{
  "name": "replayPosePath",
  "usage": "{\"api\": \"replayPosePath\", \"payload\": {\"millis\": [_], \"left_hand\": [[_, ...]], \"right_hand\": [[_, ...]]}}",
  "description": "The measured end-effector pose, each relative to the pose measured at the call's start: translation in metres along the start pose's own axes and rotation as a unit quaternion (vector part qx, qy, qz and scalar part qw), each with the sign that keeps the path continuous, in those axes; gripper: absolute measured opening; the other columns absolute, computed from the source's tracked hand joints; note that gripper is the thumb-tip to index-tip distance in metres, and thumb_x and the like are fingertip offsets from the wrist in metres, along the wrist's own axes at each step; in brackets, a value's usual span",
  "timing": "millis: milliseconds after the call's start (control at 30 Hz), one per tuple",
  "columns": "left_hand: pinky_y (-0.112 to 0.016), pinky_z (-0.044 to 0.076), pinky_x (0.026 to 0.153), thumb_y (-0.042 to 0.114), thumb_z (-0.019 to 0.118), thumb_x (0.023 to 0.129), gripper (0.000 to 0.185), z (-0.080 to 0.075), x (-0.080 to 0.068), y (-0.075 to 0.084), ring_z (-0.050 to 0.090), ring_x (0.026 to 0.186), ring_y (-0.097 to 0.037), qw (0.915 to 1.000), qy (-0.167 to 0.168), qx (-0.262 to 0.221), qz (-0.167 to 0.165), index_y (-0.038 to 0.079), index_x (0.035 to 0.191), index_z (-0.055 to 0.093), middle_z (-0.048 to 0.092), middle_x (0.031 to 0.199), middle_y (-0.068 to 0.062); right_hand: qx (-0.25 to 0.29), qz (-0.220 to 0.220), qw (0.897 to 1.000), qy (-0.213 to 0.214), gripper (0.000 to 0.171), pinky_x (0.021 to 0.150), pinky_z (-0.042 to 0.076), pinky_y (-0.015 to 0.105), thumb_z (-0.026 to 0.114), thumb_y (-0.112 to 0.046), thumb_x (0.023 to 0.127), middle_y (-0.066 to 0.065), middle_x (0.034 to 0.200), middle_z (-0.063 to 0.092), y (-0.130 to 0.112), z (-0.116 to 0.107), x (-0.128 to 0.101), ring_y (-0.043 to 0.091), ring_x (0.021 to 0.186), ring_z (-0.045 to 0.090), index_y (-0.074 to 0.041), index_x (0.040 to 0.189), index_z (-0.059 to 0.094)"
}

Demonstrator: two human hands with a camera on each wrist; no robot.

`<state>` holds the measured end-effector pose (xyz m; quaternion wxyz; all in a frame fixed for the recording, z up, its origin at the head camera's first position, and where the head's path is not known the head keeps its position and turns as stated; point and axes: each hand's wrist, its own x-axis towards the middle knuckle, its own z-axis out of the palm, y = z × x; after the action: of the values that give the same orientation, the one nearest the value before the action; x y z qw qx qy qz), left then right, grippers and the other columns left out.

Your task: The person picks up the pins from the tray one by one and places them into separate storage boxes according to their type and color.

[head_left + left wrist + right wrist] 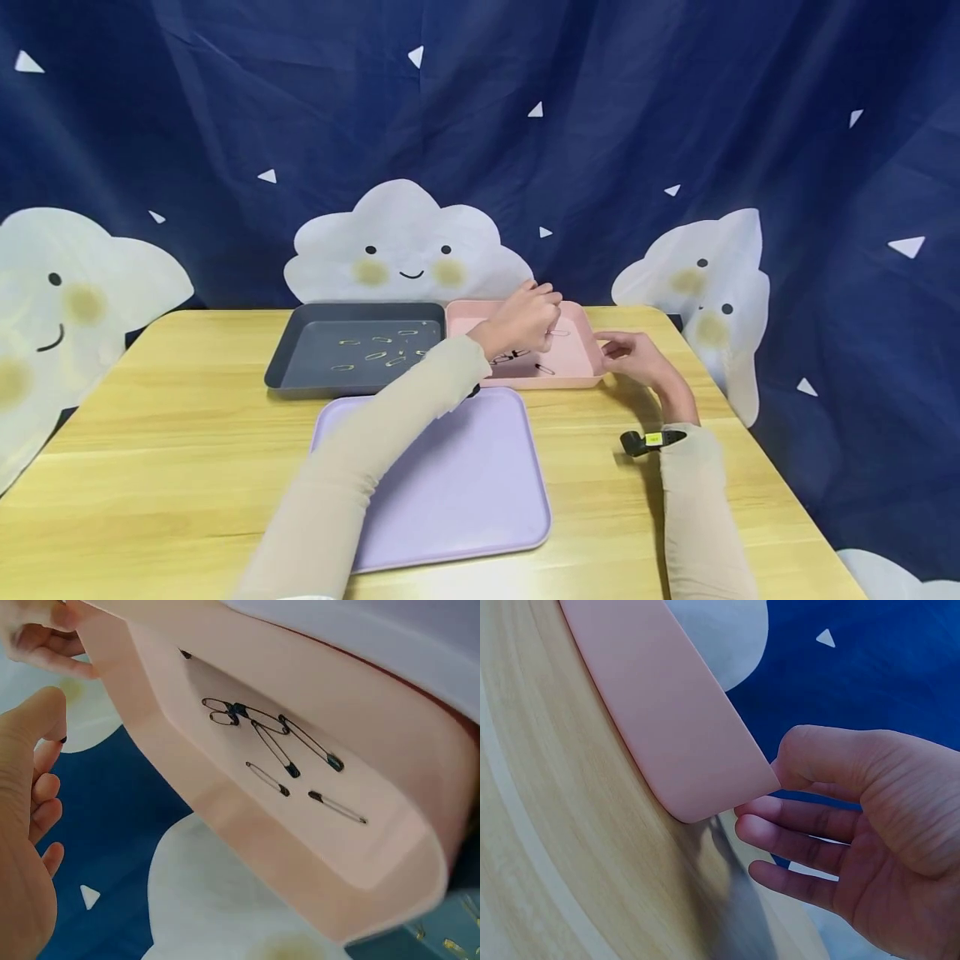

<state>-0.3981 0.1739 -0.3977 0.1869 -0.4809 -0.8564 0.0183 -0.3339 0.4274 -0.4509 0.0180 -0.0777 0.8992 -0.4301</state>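
My left hand [525,317] is above the pink tray [573,321], fingers curled. In the left wrist view a small dark tip shows between the thumb and forefinger of that left hand [26,825]; it looks like the end of a black safety pin, mostly hidden. Several black safety pins [337,808] lie on the floor of the tray, some overlapping. My right hand [637,357] grips the tray's near right corner. In the right wrist view, the thumb of this hand [870,825] is at the rim and the fingertips lie just under it.
Left of the pink tray, touching or nearly so, stands a dark grey tray [315,333] with several gold safety pins [375,356] spread in it. A purple tray [465,492] lies in front of both on the wooden table [150,467]. A dark blue curtain [480,125] hangs behind.
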Motion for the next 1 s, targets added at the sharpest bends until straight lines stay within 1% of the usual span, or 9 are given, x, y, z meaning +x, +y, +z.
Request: {"api": "replayPosePath", "payload": {"millis": [100,200,400,533,633,733,900,967,1000], "left_hand": [[-0.036,0.043,0.091,0.023,0.071,0.078,0.006,0.006,0.006,0.001,0.056,0.101,-0.020,0.9998,-0.003,-0.001,-0.019,0.021,0.073,0.074,0.065,0.096,0.004],[-0.035,0.043,0.091,0.024,0.071,0.078,0.005,0.012,0.009,0.002,0.056,0.103,-0.019,0.9996,-0.005,-0.005,-0.029,0.021,0.075,0.075,0.065,0.098,0.004],[-0.036,0.042,0.092,0.026,0.069,0.081,0.007,0.023,0.012,0.006,0.055,0.102,-0.018,0.9993,-0.014,0.006,-0.033,0.023,0.078,0.075,0.064,0.100,0.006],[-0.036,0.043,0.091,0.028,0.068,0.082,0.011,0.029,0.013,0.008,0.056,0.102,-0.018,0.9990,-0.017,0.027,-0.031,0.023,0.076,0.075,0.065,0.103,0.005],[-0.037,0.043,0.091,0.029,0.068,0.083,0.012,0.033,0.011,0.007,0.056,0.103,-0.019,0.9982,-0.027,0.038,-0.038,0.022,0.077,0.075,0.065,0.106,0.004],[-0.039,0.043,0.095,0.033,0.069,0.083,0.015,0.036,0.009,0.006,0.055,0.107,-0.020,0.9972,-0.042,0.034,-0.050,0.020,0.086,0.074,0.063,0.110,0.002],[-0.045,0.042,0.105,0.043,0.069,0.084,0.045,0.038,0.007,0.006,0.051,0.117,-0.023,0.9952,-0.068,0.014,-0.070,0.015,0.119,0.066,0.058,0.124,-0.001],[-0.046,0.042,0.107,0.044,0.069,0.084,0.052,0.038,0.007,0.006,0.050,0.120,-0.023,0.9945,-0.074,0.012,-0.073,0.015,0.126,0.063,0.056,0.128,-0.002],[-0.046,0.041,0.108,0.043,0.068,0.084,0.051,0.038,0.007,0.006,0.050,0.121,-0.024,0.9945,-0.075,0.011,-0.073,0.015,0.127,0.062,0.056,0.129,-0.002]], "right_hand": [[0.000,-0.004,1.000,-0.001,0.054,0.072,0.051,0.017,0.074,0.002,0.085,0.031,0.106,0.070,0.001,0.001,-0.001,0.015,0.087,0.066,0.008,0.136,0.059],[-0.002,-0.006,1.000,-0.002,0.054,0.072,0.052,0.017,0.073,0.002,0.085,0.031,0.106,0.070,0.001,0.002,-0.001,0.016,0.087,0.066,0.008,0.136,0.059],[-0.006,-0.002,1.000,-0.003,0.053,0.073,0.051,0.017,0.072,0.001,0.086,0.030,0.108,0.070,0.000,0.002,-0.003,0.020,0.090,0.066,0.007,0.137,0.059],[-0.007,-0.001,1.000,-0.001,0.053,0.073,0.050,0.017,0.074,0.000,0.086,0.029,0.107,0.071,-0.002,0.001,-0.003,0.022,0.091,0.066,0.006,0.136,0.060],[-0.008,-0.005,1.000,-0.002,0.053,0.074,0.050,0.016,0.075,-0.001,0.085,0.029,0.107,0.071,-0.004,0.002,0.000,0.022,0.091,0.067,0.005,0.136,0.061],[-0.009,-0.008,1.000,-0.003,0.052,0.074,0.050,0.016,0.074,-0.001,0.086,0.029,0.108,0.071,-0.006,0.003,0.001,0.023,0.092,0.067,0.005,0.136,0.061],[-0.008,-0.008,1.000,-0.003,0.051,0.073,0.051,0.016,0.072,0.001,0.086,0.030,0.108,0.070,-0.005,0.004,0.002,0.023,0.092,0.066,0.006,0.136,0.061],[-0.008,-0.009,1.000,-0.002,0.051,0.073,0.051,0.016,0.072,0.001,0.086,0.030,0.108,0.070,-0.005,0.004,0.002,0.021,0.091,0.066,0.006,0.136,0.061],[-0.008,-0.008,1.000,-0.002,0.051,0.073,0.051,0.016,0.072,0.001,0.086,0.030,0.108,0.070,-0.005,0.004,0.002,0.020,0.091,0.066,0.006,0.136,0.061]]}}
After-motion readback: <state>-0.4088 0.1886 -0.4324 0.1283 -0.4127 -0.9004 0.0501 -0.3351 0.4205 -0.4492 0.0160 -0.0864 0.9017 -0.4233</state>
